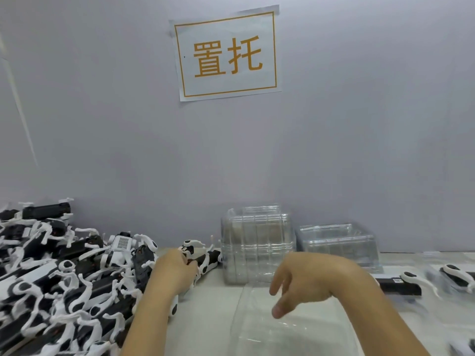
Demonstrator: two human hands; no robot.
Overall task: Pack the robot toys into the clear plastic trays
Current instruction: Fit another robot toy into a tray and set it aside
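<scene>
Nearest me, 1 clear tray (290, 327) lies flat under my right hand (308, 278), fingers loose, holding nothing. Left hand (177, 265) grips a robot toy (205, 258) at the edge of the toy pile (56, 273). Risk: tangled legs may snag neighbours and drag them off. Left fingertips hidden; tray stack (257, 242) count unreadable.

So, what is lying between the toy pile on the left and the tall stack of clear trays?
One black-and-white robot toy, gripped by the left hand, lies between the pile and the stack, in the head view.
</scene>
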